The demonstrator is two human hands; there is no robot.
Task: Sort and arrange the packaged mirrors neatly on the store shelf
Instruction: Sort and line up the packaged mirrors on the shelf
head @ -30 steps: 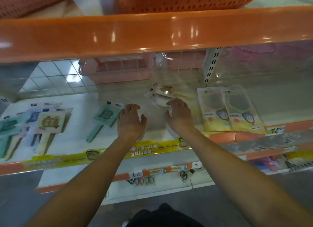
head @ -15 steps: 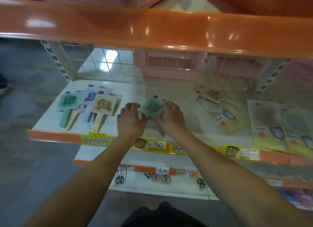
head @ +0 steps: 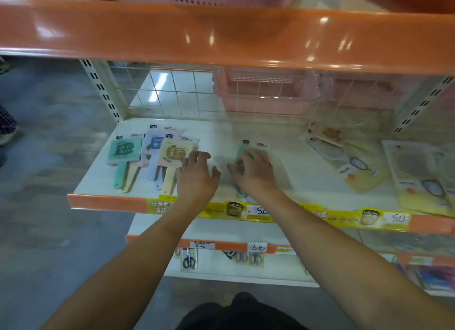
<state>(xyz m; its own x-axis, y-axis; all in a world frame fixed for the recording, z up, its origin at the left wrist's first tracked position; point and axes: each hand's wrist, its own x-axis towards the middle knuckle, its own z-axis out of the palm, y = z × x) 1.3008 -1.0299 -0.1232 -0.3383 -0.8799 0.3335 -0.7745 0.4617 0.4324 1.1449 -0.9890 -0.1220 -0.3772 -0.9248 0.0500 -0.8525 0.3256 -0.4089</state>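
Head view, looking down into a white shelf with an orange front edge. Both bare arms reach in over the edge.

Right hand: palm down, flat on a green packaged hand mirror. Fingers spread and lying on the package; whether they grip it I cannot tell. The package top shows beyond the fingertips, and the green handle tip shows under the wrist near the front edge.

Left hand: palm down, fingers apart, holding nothing. Its fingertips are at the right edge of the yellow packaged mirror; touching or just over it is unclear through the blur.

Left part of shelf: an overlapping fan of packaged mirrors, with a green one leftmost, a blue one behind, and the yellow one on top at right. Handles point toward the front edge.

Right part of shelf: loose yellow-backed packages, tilted, and more flat packs at far right.

Wire grid back panel. Pink basket behind it. Yellow price strip along the front edge. Lower shelf holds packaged scissors.
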